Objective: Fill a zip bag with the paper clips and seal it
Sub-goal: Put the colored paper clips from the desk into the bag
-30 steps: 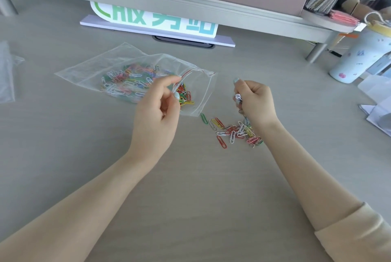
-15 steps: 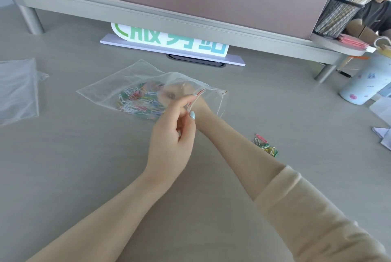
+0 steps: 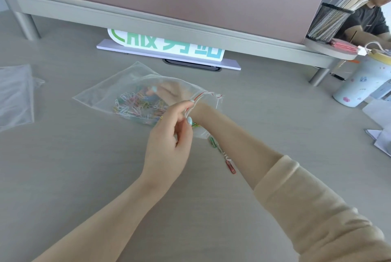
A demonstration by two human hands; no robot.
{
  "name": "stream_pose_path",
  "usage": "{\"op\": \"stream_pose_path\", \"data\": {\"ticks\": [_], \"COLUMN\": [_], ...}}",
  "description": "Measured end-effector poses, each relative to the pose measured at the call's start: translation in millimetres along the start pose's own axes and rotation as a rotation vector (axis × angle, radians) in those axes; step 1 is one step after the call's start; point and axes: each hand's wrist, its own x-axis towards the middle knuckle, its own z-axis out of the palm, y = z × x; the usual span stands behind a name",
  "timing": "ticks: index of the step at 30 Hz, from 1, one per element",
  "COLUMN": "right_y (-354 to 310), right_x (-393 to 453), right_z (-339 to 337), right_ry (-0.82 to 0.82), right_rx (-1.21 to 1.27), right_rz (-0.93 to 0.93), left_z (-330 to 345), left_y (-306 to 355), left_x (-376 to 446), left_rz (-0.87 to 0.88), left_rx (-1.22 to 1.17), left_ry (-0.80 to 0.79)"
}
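Grey desk [image 3: 63, 177]: left hand [image 3: 169, 147] pinches zip bag [image 3: 118, 90] mouth open.
Right hand [image 3: 169, 92] inside, grip unclear; release paper clips [image 3: 137, 107] deep, away from the seal.

- Grey desk [image 3: 84, 177] carries a clear zip bag [image 3: 110, 92] beyond the fingertips.
- Loose paper clips [image 3: 230, 166] lie right of the left-hand fingers.
- Spare plastic bag [image 3: 14, 97] far left.
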Motion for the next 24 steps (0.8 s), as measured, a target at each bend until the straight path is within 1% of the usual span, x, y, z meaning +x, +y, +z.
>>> {"op": "stream_pose_path", "data": {"ticks": [1, 2, 3, 5, 6, 7, 9, 15, 19, 22, 24], "right_y": [-4.3, -4.0, 1.3, 17.2, 28.5, 40.0, 65.4, 127.1, 147.8, 147.6, 140.2], "right_x": [-2.7, -12.3, -19.0, -25.7, -30.5, -37.5, -55.1, -93.2, -111.5, -116.0, -115.8], "right_z": [-5.8, -10.3, -13.9, -10.9, -10.3, -9.9, -9.8, -12.2, -7.3, -0.1, 3.1], "right_ry": [0.059, 0.107, 0.142, 0.199, 0.23, 0.241, 0.248, 0.384, 0.286, 0.217, 0.179], "right_rx": [0.014, -0.02, -0.069, 0.04, 0.114, 0.197, 0.218, 0.105, 0.125, -0.008, -0.039], "right_rz": [0.041, 0.014, -0.089, -0.277, -0.319, -0.321, -0.264, -0.091, -0.017, -0.082, -0.148], "left_z": [0.0, 0.2, 0.5, 0.8, 0.7, 0.7, 1.0, 2.6, 3.0, 3.5, 3.8], "left_y": [0.0, -0.3, -0.6, -1.1, -1.2, -1.1, -0.7, -1.0, -1.0, -1.2, -1.3], "left_x": [0.2, 0.6, 0.8, 1.2, 1.0, 0.8, 0.5, -0.3, -0.7, -0.6, -0.8], "left_rz": [0.007, 0.012, 0.018, 0.035, 0.042, 0.047, 0.052, 0.032, 0.019, 0.007, 0.009], "left_rx": [0.003, 0.006, 0.01, 0.023, 0.027, 0.029, 0.025, 0.019, 0.017, -0.004, -0.003], "left_ry": [0.001, 0.0, -0.001, -0.005, -0.01, -0.017, -0.027, -0.045, -0.043, -0.042, -0.038]}}
